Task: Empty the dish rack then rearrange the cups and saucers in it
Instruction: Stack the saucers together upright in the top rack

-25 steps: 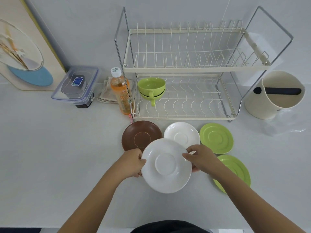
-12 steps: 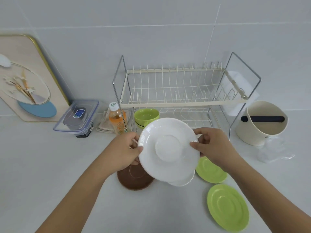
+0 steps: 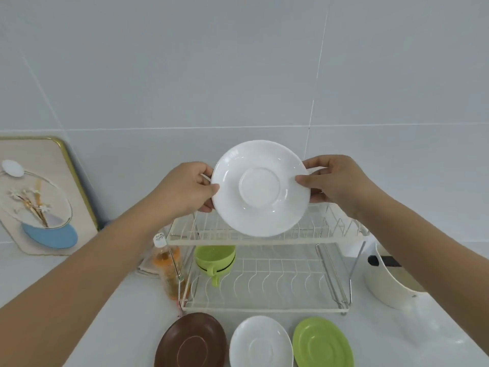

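A white saucer (image 3: 260,188) is held upright, its face towards me, above the upper tier of the two-tier dish rack (image 3: 264,241). My left hand (image 3: 188,188) pinches its left rim and my right hand (image 3: 336,182) pinches its right rim. Two stacked green cups (image 3: 214,258) sit at the left end of the rack's lower tier. On the counter in front of the rack lie a brown saucer (image 3: 191,341), a second white saucer (image 3: 260,343) and a green saucer (image 3: 321,343).
An orange drink bottle (image 3: 168,266) stands just left of the rack, with folded cloths behind it. A cream container (image 3: 389,282) with a black bar stands right of the rack. A decorated board (image 3: 39,197) leans on the tiled wall at the left.
Both hands lifted the white saucer from just above the counter up and away to above the rack's upper tier, tilting it upright. The camera has tipped upward.
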